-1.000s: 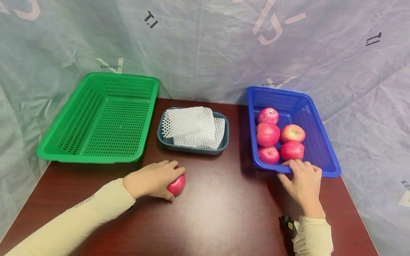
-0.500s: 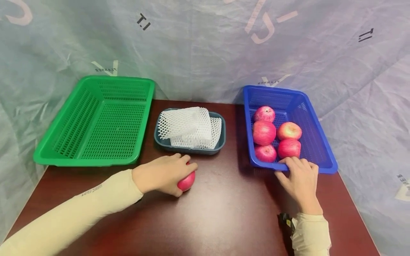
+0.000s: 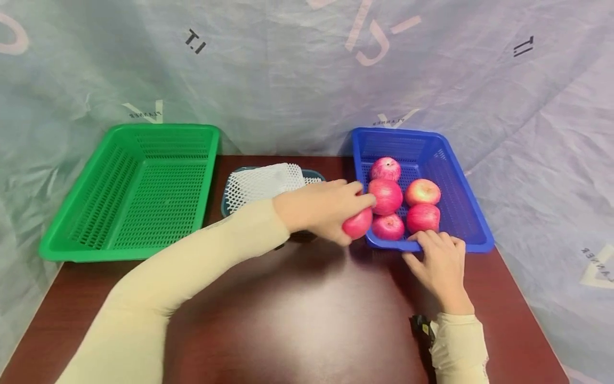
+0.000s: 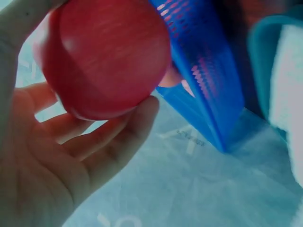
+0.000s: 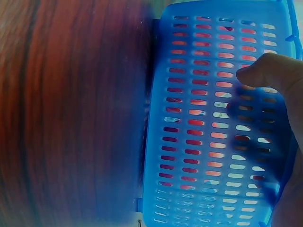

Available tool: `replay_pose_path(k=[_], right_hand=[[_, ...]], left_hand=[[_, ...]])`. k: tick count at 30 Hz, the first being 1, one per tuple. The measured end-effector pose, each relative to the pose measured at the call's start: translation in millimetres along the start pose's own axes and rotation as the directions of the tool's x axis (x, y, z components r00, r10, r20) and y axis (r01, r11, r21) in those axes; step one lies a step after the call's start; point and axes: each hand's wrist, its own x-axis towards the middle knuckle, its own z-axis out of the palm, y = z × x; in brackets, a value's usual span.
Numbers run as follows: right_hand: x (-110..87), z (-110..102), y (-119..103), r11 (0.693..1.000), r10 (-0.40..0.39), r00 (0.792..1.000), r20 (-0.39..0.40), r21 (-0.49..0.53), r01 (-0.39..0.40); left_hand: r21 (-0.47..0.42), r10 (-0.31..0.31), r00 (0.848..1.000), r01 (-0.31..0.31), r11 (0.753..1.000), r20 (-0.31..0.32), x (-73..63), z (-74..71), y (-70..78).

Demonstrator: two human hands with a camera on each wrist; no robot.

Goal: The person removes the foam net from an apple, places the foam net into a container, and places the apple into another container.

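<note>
In the head view my left hand [image 3: 328, 209] grips a red apple [image 3: 357, 224] beside the left rim of a blue basket [image 3: 472, 205]. The left wrist view shows this apple [image 4: 111, 56] between thumb and fingers, with the basket's wall [image 4: 208, 71] behind it. Several apples [image 3: 386, 196] lie inside the basket. My right hand [image 3: 440, 266] holds the basket's near rim, fingers over the edge and thumb outside. From the right wrist, the thumb [image 5: 265, 71] lies against the slotted wall [image 5: 203, 113], and red apples show through the slots.
A green basket [image 3: 206, 192] stands at the left of the brown table [image 3: 307, 325]. Between the baskets, a dark tray [image 3: 314, 175] holds white foam net sleeves [image 3: 264, 184], partly hidden by my left arm. A grey cloth [image 3: 288, 80] hangs behind.
My left hand has carried the apple from the table's middle rightward and up to the blue basket's left side. The right hand stays on the rim. The head view has shifted slightly.
</note>
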Motion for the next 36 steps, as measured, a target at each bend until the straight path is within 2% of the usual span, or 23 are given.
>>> replay_pose_path(k=[5,7,10,16,27,32,36], right_hand=[[4.2,4,-3,1.0,-0.016,1.0,0.004,0.0,0.016],[5.8,5,-5,1.0,-0.024,1.0,0.003,0.002,0.024],[8.6,5,-8,0.999,-0.035,0.999,0.004,0.004,0.035],[13.8,1,-10,0.999,-0.05,0.999,0.0,-0.004,0.05],[12.4,-2,-7,0.999,-0.049,0.999,-0.011,0.001,0.049],[5.5,-3,-4,1.0,-0.024,1.0,0.0,-0.004,0.024],[-0.4,-4,1,1.0,-0.002,1.0,0.013,-0.008,0.003]], left_hand=[[-0.063,-0.006,1.0,0.007,0.998,0.011,42.5,1.0,-3.3],[-0.09,-0.007,1.0,0.007,0.996,0.003,51.8,4.3,-5.8],[-0.094,-0.001,1.0,0.001,0.996,-0.003,56.9,7.2,-8.5],[-0.033,-0.017,1.0,0.017,0.999,-0.013,51.6,3.3,-13.2],[-0.067,-0.031,0.999,0.03,0.997,-0.022,37.3,4.5,-17.8],[-0.049,-0.042,0.999,0.042,0.998,-0.008,18.0,8.6,-17.0],[-0.042,-0.061,0.998,0.06,0.997,-0.025,-7.9,15.4,-19.0]])
